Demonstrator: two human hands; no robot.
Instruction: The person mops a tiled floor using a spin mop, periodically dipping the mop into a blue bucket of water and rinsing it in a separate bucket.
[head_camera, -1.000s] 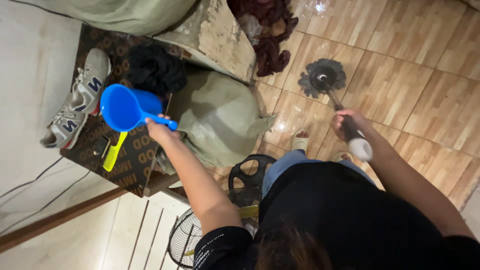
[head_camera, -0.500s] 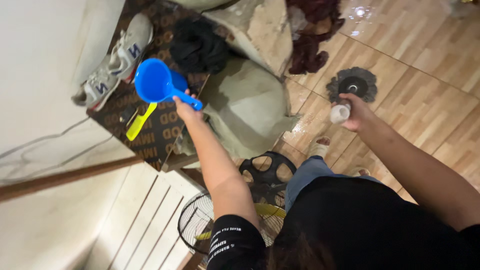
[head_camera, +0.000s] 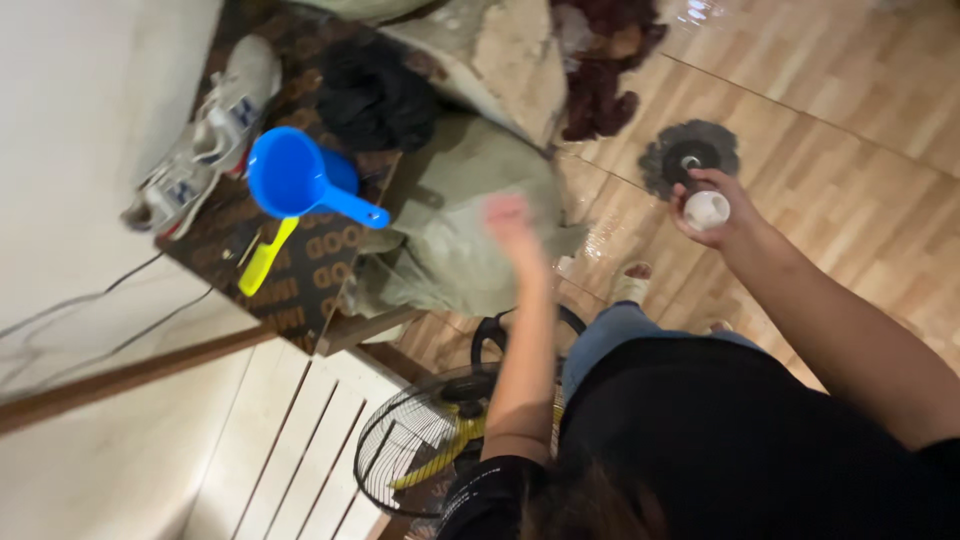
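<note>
Down below me, the wood-patterned tiled floor shines wet. Beside it slumps the big pale green woven sack, and left of that lies the dark brown flattened cardboard sheet with tan lettering, its print running in rows across it. On that sheet rest a grey and white sneaker, a black bundle of cloth and a yellow plastic comb. The round black wire fan guard sits near my legs.

The grey round-headed mop with a black pole and white end cap stands almost upright, its long axis pointing straight up at me, head flat on the tiles. My right hand is wrapped firmly around the pole just under the cap.

The blue plastic water dipper sits over the cardboard, bowl towards the sneaker, handle pointing towards the sack. My left hand is blurred above the sack, apart from the dipper; whether its fingers are spread or curled I cannot tell.
</note>
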